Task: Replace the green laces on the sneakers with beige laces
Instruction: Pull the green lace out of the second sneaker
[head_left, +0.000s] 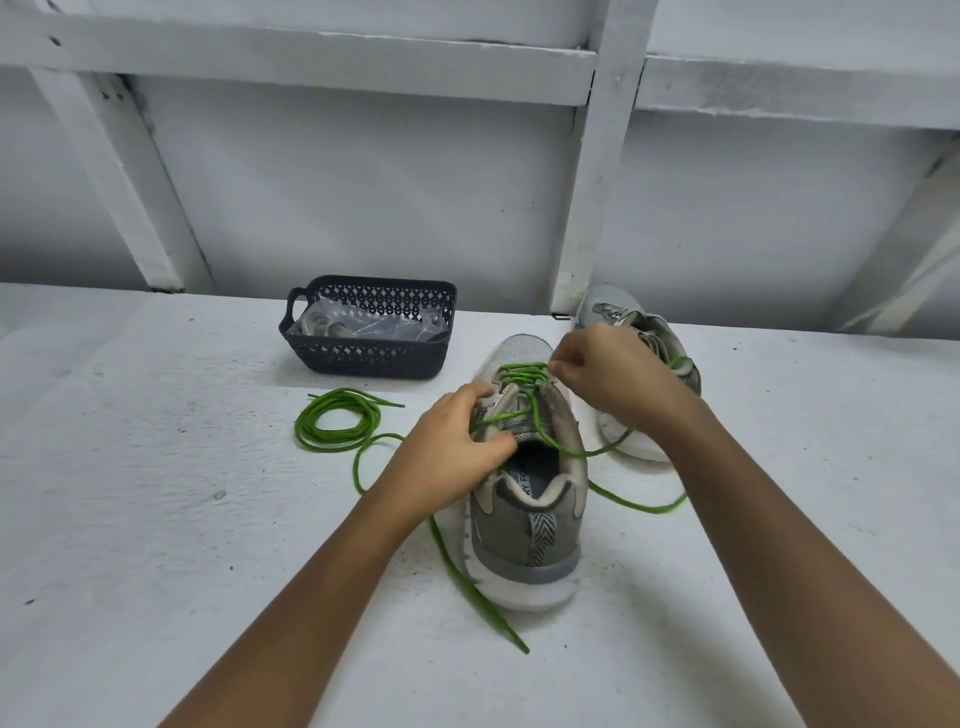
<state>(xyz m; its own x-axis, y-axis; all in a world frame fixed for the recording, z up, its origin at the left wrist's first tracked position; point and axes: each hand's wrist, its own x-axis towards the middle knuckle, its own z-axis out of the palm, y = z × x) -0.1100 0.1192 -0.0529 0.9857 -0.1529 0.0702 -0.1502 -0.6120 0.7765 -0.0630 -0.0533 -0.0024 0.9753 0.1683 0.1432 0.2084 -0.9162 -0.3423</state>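
Note:
A grey sneaker (530, 525) stands heel toward me on the white surface, with a green lace (522, 376) still threaded through its front eyelets. Its loose ends trail off to both sides. My left hand (457, 447) grips the sneaker's left eyelet flap and tongue. At the front eyelets, my right hand (602, 374) pinches the green lace. A second grey sneaker (641, 332) lies behind my right hand, partly hidden. One removed green lace (332, 421) lies coiled to the left.
A dark plastic basket (371, 358) at the back holds clear bags with pale laces (322, 327) inside. A white wall with beams rises right behind the surface.

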